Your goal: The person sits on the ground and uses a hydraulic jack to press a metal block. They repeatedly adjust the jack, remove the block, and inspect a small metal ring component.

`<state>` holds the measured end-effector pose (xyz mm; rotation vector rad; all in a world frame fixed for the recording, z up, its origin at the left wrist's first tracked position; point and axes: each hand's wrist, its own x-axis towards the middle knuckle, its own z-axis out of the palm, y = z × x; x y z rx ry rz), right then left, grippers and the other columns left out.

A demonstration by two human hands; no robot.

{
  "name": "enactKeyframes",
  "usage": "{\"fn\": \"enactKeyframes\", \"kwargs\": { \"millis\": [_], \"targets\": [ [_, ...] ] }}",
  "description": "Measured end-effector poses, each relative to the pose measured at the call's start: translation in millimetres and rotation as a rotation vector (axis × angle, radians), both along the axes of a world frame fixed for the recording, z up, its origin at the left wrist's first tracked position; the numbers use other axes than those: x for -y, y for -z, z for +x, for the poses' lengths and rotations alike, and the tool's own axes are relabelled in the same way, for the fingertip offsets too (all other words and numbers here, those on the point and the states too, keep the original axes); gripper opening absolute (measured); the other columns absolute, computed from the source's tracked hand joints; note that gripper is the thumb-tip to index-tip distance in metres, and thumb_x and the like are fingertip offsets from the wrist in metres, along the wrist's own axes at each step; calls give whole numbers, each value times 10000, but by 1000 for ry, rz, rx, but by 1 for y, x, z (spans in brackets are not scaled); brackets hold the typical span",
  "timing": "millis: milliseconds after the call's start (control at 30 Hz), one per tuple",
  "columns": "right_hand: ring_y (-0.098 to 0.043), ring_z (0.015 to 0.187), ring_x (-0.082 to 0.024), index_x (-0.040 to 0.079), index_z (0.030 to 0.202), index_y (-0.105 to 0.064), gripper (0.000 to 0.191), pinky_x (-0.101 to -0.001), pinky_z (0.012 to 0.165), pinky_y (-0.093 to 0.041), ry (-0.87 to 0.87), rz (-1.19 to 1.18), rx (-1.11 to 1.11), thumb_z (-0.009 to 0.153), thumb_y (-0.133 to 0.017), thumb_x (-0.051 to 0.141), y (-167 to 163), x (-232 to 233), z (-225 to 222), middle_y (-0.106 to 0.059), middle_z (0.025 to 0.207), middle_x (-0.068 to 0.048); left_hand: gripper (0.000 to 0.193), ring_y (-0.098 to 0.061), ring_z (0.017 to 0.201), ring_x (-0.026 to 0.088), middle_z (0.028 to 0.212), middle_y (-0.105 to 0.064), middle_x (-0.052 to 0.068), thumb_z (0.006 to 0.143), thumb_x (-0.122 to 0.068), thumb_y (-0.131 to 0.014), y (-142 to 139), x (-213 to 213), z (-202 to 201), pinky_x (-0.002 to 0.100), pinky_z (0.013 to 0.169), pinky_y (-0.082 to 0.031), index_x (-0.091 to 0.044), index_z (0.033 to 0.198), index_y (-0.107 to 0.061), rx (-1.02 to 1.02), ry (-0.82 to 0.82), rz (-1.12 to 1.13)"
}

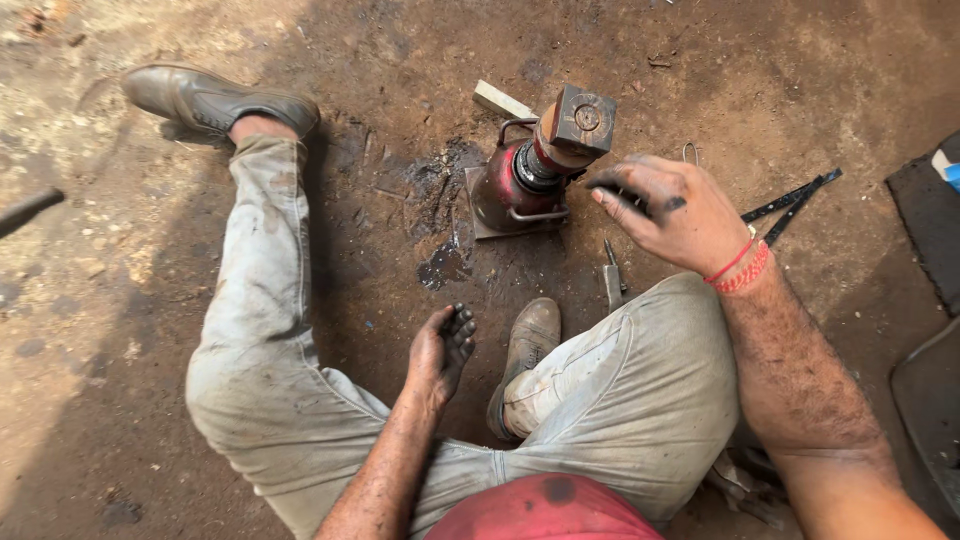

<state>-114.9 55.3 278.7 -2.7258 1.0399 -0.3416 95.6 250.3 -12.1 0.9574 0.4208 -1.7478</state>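
A red bottle jack (pixel 520 180) stands on the oily dirt floor, its ram raised with a square steel block (pixel 582 118) on top. My right hand (pixel 672 212), black with grease, hovers just right of the block, its fingers curled around a small dark object I cannot make out. My left hand (pixel 442 350) hangs loosely between my legs with greasy fingertips bent and nothing in it, close to my right shoe (pixel 530 338). I sit on the ground in dirty grey trousers, left leg stretched out.
A small wooden block (pixel 503 99) lies behind the jack. A metal tool (pixel 612 280) rests by my right knee. Black metal strips (pixel 795 200) lie to the right, a dark mat (pixel 925 225) beyond them. An oil stain (pixel 440 265) spreads left of the jack.
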Motion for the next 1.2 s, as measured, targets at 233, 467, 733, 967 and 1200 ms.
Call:
{"fn": "enactKeyframes", "kwargs": {
  "millis": [233,467,733,967,1200],
  "targets": [
    [-709,835,-329,29,1037,-714,185,-418,723,-570,-47,70,-51,954,-753,190,-2,10,13,-722,948,-141,202,-682,823,163,940,-722,53,1024,-237,-561,6,18,0,289,705,-525,-68,1069,-662,29,57,17],
    [-722,814,-289,34,1050,-732,188,-396,708,-575,1,70,-63,966,-754,202,4,13,18,-741,958,-131,202,-679,823,152,951,-718,58,1025,-236,-561,3,19,3,283,716,-524,-67,1088,-654,59,91,33],
    [-687,1066,-292,78,1375,-638,560,-412,906,-587,185,-53,-112,959,-770,429,13,59,7,-656,1247,-182,193,-678,809,147,943,-715,57,1029,-229,-551,-1,20,3,281,695,-516,-73,1090,-645,105,120,24],
    [-542,1286,-419,20,1545,-407,1129,-495,1023,-484,203,59,-373,731,-815,689,62,104,30,-512,1430,-239,180,-682,782,141,929,-732,59,1020,-219,-560,9,20,-2,269,658,-508,-78,1073,-658,172,158,1],
    [-569,1298,-385,38,1424,-562,867,-467,1067,-493,160,30,-270,790,-840,559,63,108,4,-565,1416,-192,183,-680,791,134,938,-731,52,1026,-221,-551,13,20,-3,271,663,-520,-85,1081,-662,202,189,31]
  ]
}}
